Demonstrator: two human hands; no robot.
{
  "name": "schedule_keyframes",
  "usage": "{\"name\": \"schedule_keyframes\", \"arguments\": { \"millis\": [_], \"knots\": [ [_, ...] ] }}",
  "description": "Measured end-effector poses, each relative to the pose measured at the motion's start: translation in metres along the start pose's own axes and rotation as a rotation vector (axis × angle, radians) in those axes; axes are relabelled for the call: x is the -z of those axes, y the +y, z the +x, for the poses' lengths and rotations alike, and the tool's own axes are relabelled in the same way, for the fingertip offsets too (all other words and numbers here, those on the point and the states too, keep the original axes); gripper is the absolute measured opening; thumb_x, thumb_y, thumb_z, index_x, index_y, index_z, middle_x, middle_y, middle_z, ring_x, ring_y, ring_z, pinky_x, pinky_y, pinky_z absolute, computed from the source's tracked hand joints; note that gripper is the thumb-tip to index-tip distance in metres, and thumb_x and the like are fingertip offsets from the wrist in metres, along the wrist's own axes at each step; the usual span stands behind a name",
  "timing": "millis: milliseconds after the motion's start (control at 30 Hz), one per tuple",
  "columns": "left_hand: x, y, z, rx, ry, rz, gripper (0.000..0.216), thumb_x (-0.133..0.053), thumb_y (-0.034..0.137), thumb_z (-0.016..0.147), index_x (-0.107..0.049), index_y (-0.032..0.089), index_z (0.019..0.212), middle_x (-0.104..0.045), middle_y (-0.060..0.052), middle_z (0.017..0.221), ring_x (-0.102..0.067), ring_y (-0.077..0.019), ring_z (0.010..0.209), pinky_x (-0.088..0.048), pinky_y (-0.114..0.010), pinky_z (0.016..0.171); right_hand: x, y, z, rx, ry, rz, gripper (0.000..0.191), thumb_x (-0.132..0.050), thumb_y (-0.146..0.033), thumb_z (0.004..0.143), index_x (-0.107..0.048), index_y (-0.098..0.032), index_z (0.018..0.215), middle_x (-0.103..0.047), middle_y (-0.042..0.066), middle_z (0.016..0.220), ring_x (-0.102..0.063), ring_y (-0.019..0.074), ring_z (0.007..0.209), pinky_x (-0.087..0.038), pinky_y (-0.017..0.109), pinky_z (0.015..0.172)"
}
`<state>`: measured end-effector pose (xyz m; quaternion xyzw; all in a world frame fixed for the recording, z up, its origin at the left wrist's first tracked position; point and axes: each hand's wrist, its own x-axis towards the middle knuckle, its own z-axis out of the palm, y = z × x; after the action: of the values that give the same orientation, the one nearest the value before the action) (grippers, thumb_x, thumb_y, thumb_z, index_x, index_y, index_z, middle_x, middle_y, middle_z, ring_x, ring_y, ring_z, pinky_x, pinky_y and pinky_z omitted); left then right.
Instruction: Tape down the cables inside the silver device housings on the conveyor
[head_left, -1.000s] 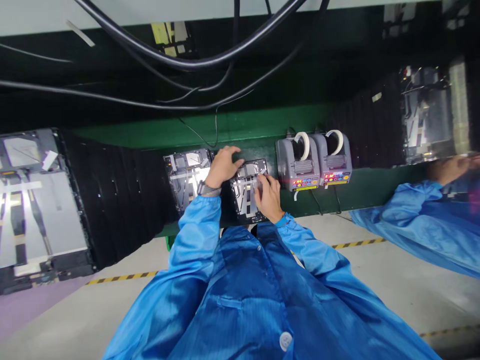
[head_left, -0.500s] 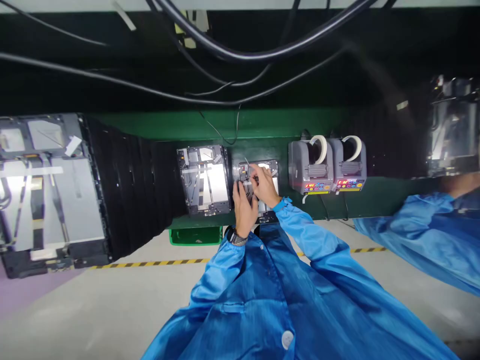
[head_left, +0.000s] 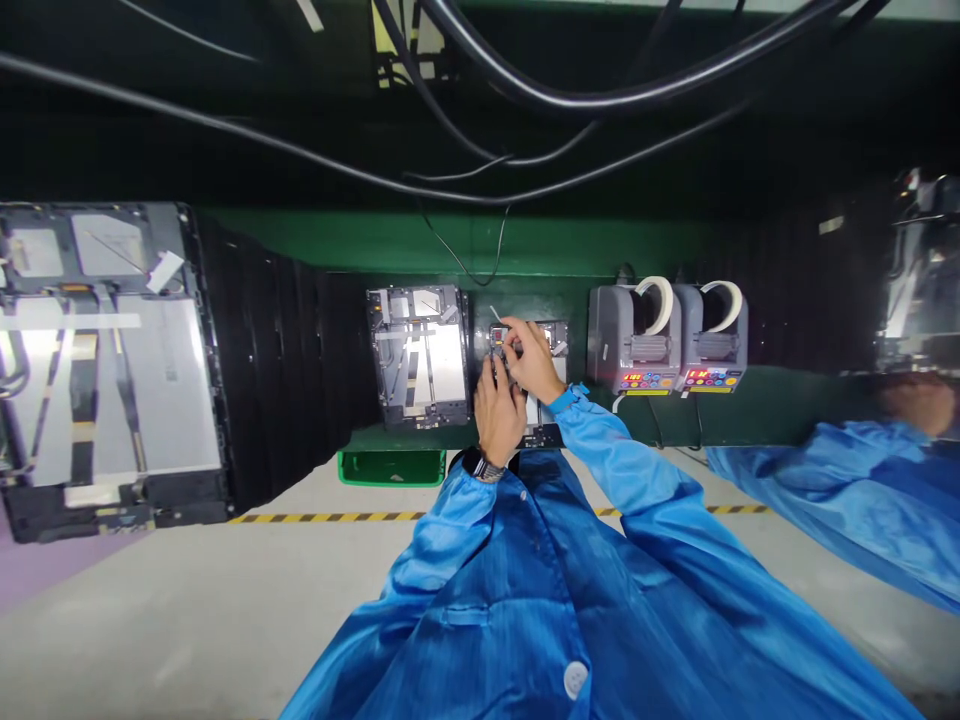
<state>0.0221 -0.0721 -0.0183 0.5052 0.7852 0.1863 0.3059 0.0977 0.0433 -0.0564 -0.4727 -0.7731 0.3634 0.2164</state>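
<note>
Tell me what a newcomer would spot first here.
The blue smock fills the bottom of the view, the left hand and right hand meeting over a small metal device frame on the dark bench. Just right stand two grey tape dispensers with lit displays, and a large panel lies at far left.

The head-worn camera looks forward and down at both hands (head_left: 510,390), from close above.

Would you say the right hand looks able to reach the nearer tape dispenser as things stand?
Probably yes: the right hand sits close to the nearer tape dispenser, with only the device frame's edge between them.
</note>
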Motion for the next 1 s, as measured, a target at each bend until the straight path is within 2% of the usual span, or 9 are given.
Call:
{"name": "schedule_keyframes", "arguments": {
  "millis": [167,300,467,533,633,733,867,1000],
  "knots": [
    [0.0,0.001,0.002,-0.003,-0.001,0.058,0.068,-0.041,0.034,0.103,-0.027,0.017,0.167,-0.027,-0.016,0.172,-0.04,-0.0379,0.152,-0.041,-0.054,0.119,0.005,-0.004,0.002,0.071,-0.045,-0.054,0.056,-0.044,-0.008,0.093,-0.055,-0.024,0.145,-0.067,0.009,0.118,-0.056,0.028,0.114,-0.045,0.045,0.103],
    [0.001,0.0,0.002,-0.001,-0.008,0.046,0.067,-0.041,0.035,0.103,-0.028,0.018,0.167,-0.026,-0.017,0.173,-0.044,-0.0377,0.15,-0.043,-0.053,0.118,0.011,-0.006,0.006,0.108,-0.125,-0.081,0.047,-0.044,-0.01,0.096,-0.062,-0.022,0.138,-0.07,0.009,0.11,-0.055,0.0295,0.111,-0.044,0.046,0.1],
    [-0.001,-0.003,0.004,0.001,0.018,-0.05,0.063,-0.038,0.034,0.104,-0.031,0.02,0.166,-0.027,-0.015,0.173,-0.039,-0.0336,0.154,-0.039,-0.052,0.123,0.015,-0.002,0.005,0.074,-0.127,-0.099,0.047,-0.045,-0.011,0.096,-0.061,-0.021,0.139,-0.07,0.009,0.107,-0.055,0.0301,0.108,-0.042,0.046,0.099],
    [-0.005,-0.004,0.009,0.022,0.08,-0.134,0.061,-0.036,0.034,0.106,-0.031,0.02,0.165,-0.03,-0.014,0.171,-0.035,-0.0287,0.157,-0.036,-0.048,0.126,0.014,-0.001,0.003,0.072,-0.115,-0.106,0.05,-0.044,-0.009,0.094,-0.059,-0.021,0.141,-0.07,0.01,0.109,-0.055,0.03,0.108,-0.042,0.045,0.098],
    [-0.013,-0.006,0.025,0.136,0.169,-0.233,0.059,-0.033,0.035,0.108,-0.032,0.018,0.164,-0.039,-0.016,0.166,-0.035,-0.0241,0.157,-0.033,-0.044,0.128,0.011,0.0,0.0,0.06,-0.095,-0.122,0.053,-0.044,-0.008,0.093,-0.056,-0.019,0.143,-0.069,0.011,0.111,-0.055,0.0303,0.108,-0.042,0.045,0.098],
    [-0.019,-0.009,0.044,0.242,0.171,-0.254,0.053,-0.029,0.034,0.109,-0.041,0.016,0.158,-0.047,-0.016,0.16,-0.042,-0.0215,0.152,-0.037,-0.04,0.125,0.008,-0.001,-0.002,0.045,-0.077,-0.129,0.055,-0.043,-0.008,0.092,-0.054,-0.018,0.146,-0.069,0.011,0.11,-0.055,0.0303,0.109,-0.043,0.045,0.097],
    [-0.018,-0.01,0.056,0.215,0.13,-0.314,0.048,-0.029,0.033,0.11,-0.053,0.015,0.147,-0.058,-0.016,0.15,-0.054,-0.02,0.141,-0.043,-0.038,0.12,0.006,-0.002,-0.005,0.04,-0.047,-0.117,0.055,-0.043,-0.009,0.093,-0.053,-0.018,0.147,-0.069,0.011,0.11,-0.055,0.0302,0.109,-0.043,0.046,0.098],
    [-0.011,-0.008,0.056,0.184,0.114,-0.312,0.047,-0.031,0.035,0.11,-0.056,0.015,0.145,-0.061,-0.015,0.147,-0.056,-0.0206,0.138,-0.045,-0.037,0.117,0.003,-0.003,-0.007,0.019,-0.021,-0.1,0.055,-0.042,-0.01,0.094,-0.053,-0.02,0.147,-0.069,0.011,0.108,-0.055,0.0305,0.107,-0.044,0.047,0.098]
  ]
}}
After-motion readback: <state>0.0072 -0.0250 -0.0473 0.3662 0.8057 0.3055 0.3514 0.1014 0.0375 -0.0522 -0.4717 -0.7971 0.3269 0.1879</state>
